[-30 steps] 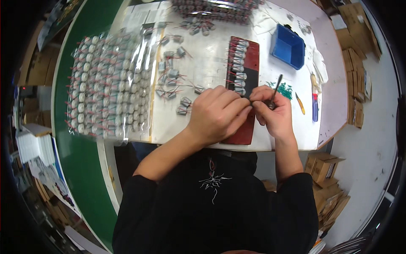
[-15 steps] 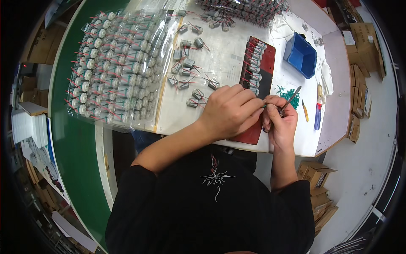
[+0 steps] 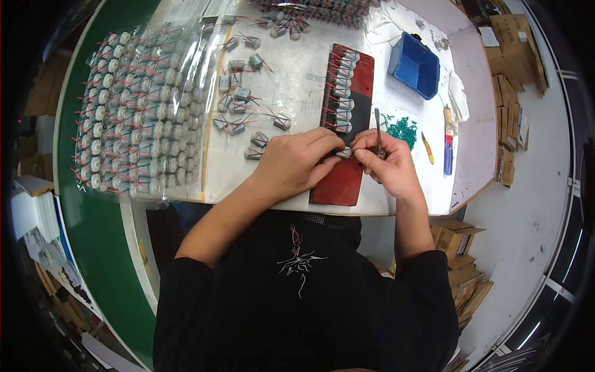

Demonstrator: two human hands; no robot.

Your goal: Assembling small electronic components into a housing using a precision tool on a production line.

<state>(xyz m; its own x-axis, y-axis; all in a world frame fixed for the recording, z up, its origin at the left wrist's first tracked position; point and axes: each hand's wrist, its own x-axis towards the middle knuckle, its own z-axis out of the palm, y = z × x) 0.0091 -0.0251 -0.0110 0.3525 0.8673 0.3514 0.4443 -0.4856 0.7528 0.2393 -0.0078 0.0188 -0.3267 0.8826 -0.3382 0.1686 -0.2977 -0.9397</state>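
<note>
My left hand (image 3: 296, 163) pinches a small silver motor (image 3: 344, 152) over the lower part of a dark red tray (image 3: 362, 80). My right hand (image 3: 387, 164) touches the same motor and grips a thin dark tool (image 3: 377, 130) that points away from me. A column of several motors with red wires (image 3: 342, 93) lies along the tray's left side. Loose motors (image 3: 240, 102) are scattered on the white table (image 3: 297, 74) left of the tray. A little heap of green parts (image 3: 403, 129) lies just beyond my right hand.
A clear bag packed with rows of motors (image 3: 133, 118) lies at the left, partly on a green surface (image 3: 87, 248). A blue bin (image 3: 414, 65) stands at the back right. A blue-and-red tool (image 3: 447, 146) and a yellow one (image 3: 427, 147) lie near the right edge. Cardboard boxes (image 3: 514, 56) stand beyond.
My hands stay together on the motor over the tray. The dark tool in my right hand has turned from slanting right to pointing nearly straight away. The view has shifted slightly.
</note>
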